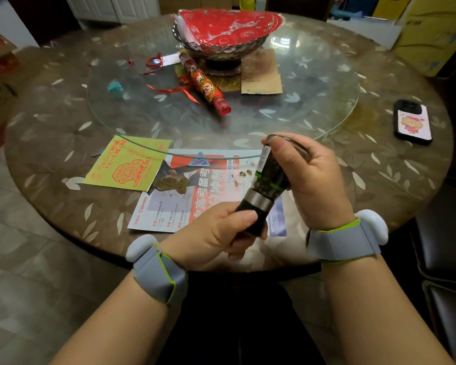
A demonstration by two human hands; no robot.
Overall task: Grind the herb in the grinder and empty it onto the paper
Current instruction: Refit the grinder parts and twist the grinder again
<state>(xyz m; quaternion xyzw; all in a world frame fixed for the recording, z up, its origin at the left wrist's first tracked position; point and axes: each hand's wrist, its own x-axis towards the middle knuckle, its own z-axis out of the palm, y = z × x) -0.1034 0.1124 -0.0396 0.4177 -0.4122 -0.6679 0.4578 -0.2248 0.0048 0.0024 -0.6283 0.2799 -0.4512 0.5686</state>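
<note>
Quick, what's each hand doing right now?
Left hand: grips the grinder's dark lower end.
Right hand: holds the grinder's upper body.

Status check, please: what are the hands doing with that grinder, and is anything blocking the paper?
Left hand grips the grinder by its black end; right hand holds the clear body, tilted. Ground herb pile already on the paper. Nothing blocking it.

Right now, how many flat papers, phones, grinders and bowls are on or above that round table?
Flat papers: 3, the printed flyer, the yellow sheet, the brown envelope
Phones: 1, the phone
Grinders: 1, the grinder, gripped by the left hand and right hand
Bowls: 1, the glass bowl
Total: 6
</note>
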